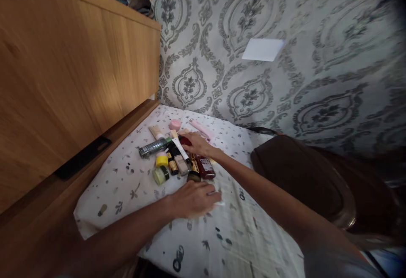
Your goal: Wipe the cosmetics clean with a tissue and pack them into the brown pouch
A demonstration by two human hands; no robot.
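Surface is a bed with white leaf-print sheet (133, 193), not a table. Cluster of small cosmetics lies loose and flat in the sheet's middle, so nothing can roll or tip.

Right hand (198, 143) reaches to the cluster's 1 o'clock edge, resting on a dark red rounded item (185, 141); fingers curled over it, cannot tell if they pinch it.

Left hand (193, 200) lies palm down on the sheet at the cluster's 6 o'clock, fingers loosely together and blurred; a thin pale object may sit under the fingertips, unclear.

In the cluster:
- silver-green tube (154, 147) at 10 o'clock
- yellow-capped small jar (161, 159)
- green round jar (160, 175) at 8 o'clock
- white slim tube (179, 146) lying diagonal
- dark red square bottle (206, 167) at 4 o'clock
- pink round pot (174, 124) at 12 o'clock, slightly apart

Wooden cabinet (79, 71) crowds the 9 o'clock side. Brown round chair (304, 176) sits at 3 o'clock under the right forearm. Patterned grey wallpaper (285, 16) lies behind.
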